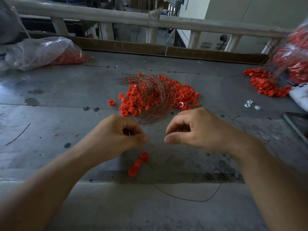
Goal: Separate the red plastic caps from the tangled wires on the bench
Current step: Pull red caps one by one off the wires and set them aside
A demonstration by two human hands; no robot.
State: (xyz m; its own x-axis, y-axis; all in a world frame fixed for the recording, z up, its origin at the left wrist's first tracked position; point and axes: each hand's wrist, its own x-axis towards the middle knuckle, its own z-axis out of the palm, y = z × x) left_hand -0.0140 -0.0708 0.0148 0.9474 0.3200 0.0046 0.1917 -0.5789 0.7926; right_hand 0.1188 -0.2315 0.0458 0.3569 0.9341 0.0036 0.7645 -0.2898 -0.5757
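A heap of red plastic caps [133, 100] lies mid-bench, tangled with a bundle of thin copper wires [153, 90]. My left hand [120, 134] hovers in front of the heap, thumb and fingers pinched on a single thin wire [150, 144]. Three red caps [138, 164] sit just below that hand, slightly blurred. My right hand [200, 129] is level with the left, fingers curled and thumb a little apart; whether it holds the wire is unclear. A long dark wire loop [186, 196] lies by the near edge.
A clear plastic bag of red caps [41, 52] lies at the back left. Another bag [296, 55] with a spill of wired caps [265, 85] is at the right. Small white parts [250, 104], a white object [300, 99] and a dark flat panel [298, 125] sit along the right edge. A cardboard strip [133, 47] lines the back.
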